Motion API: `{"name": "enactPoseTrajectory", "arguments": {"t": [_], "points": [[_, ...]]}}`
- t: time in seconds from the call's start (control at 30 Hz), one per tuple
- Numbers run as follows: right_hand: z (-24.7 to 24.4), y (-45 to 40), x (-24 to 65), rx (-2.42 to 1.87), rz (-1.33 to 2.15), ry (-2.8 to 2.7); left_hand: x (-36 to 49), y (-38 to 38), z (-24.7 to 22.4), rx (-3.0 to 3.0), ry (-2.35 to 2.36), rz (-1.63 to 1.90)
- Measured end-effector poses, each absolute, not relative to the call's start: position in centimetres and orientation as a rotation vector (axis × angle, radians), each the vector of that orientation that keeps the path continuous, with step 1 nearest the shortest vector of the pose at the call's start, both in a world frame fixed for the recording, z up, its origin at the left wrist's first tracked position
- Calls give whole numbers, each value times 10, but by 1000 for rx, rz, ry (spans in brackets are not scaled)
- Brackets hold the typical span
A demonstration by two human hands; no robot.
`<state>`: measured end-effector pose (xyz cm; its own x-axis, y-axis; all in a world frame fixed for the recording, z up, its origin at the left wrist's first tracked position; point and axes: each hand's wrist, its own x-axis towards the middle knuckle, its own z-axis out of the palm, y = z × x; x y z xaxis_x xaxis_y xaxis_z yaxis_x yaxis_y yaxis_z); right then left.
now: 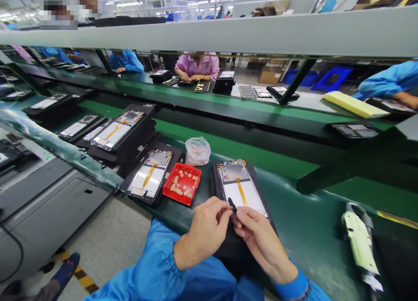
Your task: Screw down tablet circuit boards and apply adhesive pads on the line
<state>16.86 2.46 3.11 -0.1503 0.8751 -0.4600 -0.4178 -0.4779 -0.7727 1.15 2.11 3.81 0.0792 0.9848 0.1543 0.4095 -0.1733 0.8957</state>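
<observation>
My left hand [209, 225] and my right hand [257, 235] meet over the lower end of an opened tablet [233, 172]. Between their fingertips is a small dark part [232, 205], too small to name; the fingers of both hands are pinched closed on it. The tablet lies on a black foam tray [257, 179], with its metal plate, orange ribbon cable and white battery area showing. To the left sits a red tray [167, 188] holding several small pale pieces. Behind it stands a clear plastic bag [198, 151] of tiny parts.
Another opened tablet [152, 172] lies left of the red tray, beside stacked foam trays [130, 151] bearing more tablets. A pale electric screwdriver [361, 244] lies at right. A green conveyor [277, 155] runs behind; a dark support [352, 166] slants over it. Co-workers sit beyond.
</observation>
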Motion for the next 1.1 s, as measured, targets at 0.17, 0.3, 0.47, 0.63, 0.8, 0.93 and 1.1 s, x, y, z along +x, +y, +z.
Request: {"name": "enactPoseTrajectory", "arguments": {"t": [0.17, 0.3, 0.47, 0.63, 0.8, 0.93, 1.1], "points": [[24, 22, 160, -1147, 1815, -561, 14, 18, 34, 1680, 1459, 1077], [24, 21, 155, -1117, 1797, -501, 13, 16, 32, 1724, 1487, 1126], [25, 17, 151, -1120, 1743, -545, 12, 14, 37, 1754, 1510, 1098], [19, 12, 144, -1141, 1638, -633, 13, 11, 44, 1803, 1553, 1062], [9, 9, 139, -1206, 1402, -804, 12, 11, 45, 1859, 1572, 1025], [6, 7, 140, -1277, 1260, -975, 8, 10, 45, 1906, 1570, 1007], [12, 4, 141, -1359, 1037, -1200, 6, 5, 44, 2050, 1604, 933]]}}
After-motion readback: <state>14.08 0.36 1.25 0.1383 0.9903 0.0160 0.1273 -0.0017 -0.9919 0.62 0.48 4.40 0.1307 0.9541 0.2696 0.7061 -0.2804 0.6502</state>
